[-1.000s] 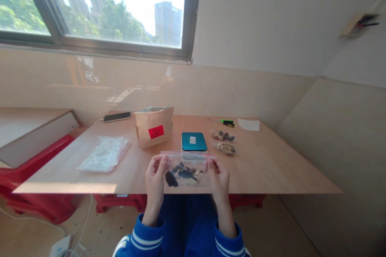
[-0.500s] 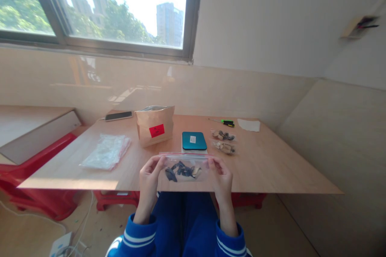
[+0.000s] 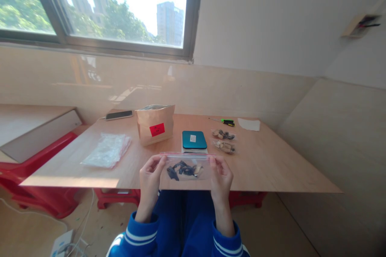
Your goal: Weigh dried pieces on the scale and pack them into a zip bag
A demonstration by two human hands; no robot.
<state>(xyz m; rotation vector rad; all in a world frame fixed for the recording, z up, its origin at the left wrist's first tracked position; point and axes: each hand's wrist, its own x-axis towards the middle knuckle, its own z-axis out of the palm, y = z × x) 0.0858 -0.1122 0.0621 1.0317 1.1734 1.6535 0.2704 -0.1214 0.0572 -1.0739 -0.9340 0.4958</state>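
Left hand point(image 3: 150, 174) and right hand point(image 3: 222, 174) each pinch a top corner of the bag point(image 3: 197, 161), which hangs between them, nearer than the teal box point(image 3: 194, 140). An even, level pull should keep its strip point(image 3: 188, 156) straight and the dark pieces point(image 3: 183, 168) low.

Glossy clear plastic zip bag point(image 3: 187, 156), matt paper-like brown pouch point(image 3: 155, 119), smooth wood-grained tabletop point(image 3: 265, 162), metallic-looking teal panel point(image 3: 200, 141)
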